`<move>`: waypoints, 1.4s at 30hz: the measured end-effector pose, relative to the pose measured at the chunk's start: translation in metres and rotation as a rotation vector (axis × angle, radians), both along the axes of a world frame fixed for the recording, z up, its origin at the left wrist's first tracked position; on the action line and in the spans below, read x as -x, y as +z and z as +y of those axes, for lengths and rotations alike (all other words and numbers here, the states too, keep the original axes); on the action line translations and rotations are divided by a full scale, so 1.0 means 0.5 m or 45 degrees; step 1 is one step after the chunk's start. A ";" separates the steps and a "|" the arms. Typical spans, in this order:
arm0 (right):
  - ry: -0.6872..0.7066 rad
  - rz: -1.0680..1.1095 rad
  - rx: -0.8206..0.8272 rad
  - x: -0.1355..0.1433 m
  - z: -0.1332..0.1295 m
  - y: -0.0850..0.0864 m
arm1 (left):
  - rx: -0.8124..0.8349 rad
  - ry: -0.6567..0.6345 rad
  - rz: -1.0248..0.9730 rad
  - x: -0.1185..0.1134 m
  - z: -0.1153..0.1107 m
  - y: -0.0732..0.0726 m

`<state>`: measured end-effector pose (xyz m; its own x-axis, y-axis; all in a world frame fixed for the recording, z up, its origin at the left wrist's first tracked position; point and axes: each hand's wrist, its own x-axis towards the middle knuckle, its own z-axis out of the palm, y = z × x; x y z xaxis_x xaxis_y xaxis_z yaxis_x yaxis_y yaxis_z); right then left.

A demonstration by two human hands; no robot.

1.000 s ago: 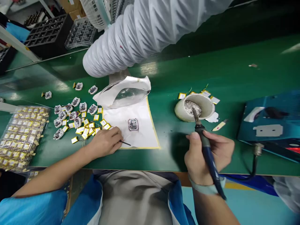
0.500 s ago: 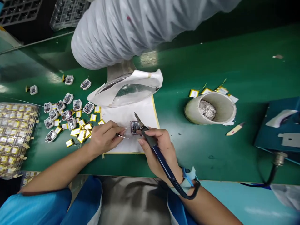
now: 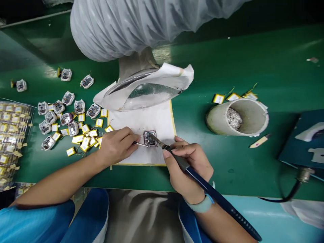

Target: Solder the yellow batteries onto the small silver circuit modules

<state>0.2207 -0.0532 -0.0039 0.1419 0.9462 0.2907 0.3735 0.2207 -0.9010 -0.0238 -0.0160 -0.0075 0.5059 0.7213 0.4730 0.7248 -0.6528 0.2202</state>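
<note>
On the white paper sheet (image 3: 136, 118) sits a small square device case with a bare circuit board (image 3: 149, 139). My right hand (image 3: 189, 168) is closed round a soldering iron (image 3: 181, 160), whose tip reaches onto the board from the right. Pinched in my left hand (image 3: 118, 145) are thin metal tweezers (image 3: 142, 145), their points at the lower left edge of the case. The fingers partly hide the tweezers. Whether the iron's tip touches the board I cannot make out.
Similar white cases (image 3: 79, 106) and yellow-edged batteries (image 3: 85, 143) lie at left, beside a tray of batteries (image 3: 10, 128). A fume hood (image 3: 152, 94) on a grey duct (image 3: 121, 30) overhangs the paper. A tip-cleaning cup (image 3: 215, 119) and blue soldering station (image 3: 293, 148) stand right.
My right hand has turned the soldering iron, so its tip, which pointed up past the case, now lies over the board. The tweezers have moved right to the case. The whole view has shifted slightly.
</note>
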 end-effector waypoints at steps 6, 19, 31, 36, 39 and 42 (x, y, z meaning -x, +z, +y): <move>0.014 -0.048 -0.004 -0.001 0.000 -0.005 | -0.007 0.006 0.022 0.000 -0.001 0.002; 0.062 -0.049 -0.023 -0.001 0.001 -0.003 | -0.026 -0.006 0.008 -0.004 0.002 0.006; 0.092 -0.113 -0.057 -0.004 0.004 -0.001 | -0.001 -0.003 0.029 -0.009 -0.007 0.013; 0.038 0.015 -0.103 -0.009 -0.002 -0.014 | 0.106 -0.163 0.196 0.016 -0.054 0.044; -0.035 0.128 -0.185 -0.009 -0.004 -0.030 | 0.222 0.089 0.241 0.073 -0.054 0.069; -0.060 0.149 -0.222 -0.004 -0.005 -0.041 | 0.475 0.666 0.377 0.133 -0.023 0.093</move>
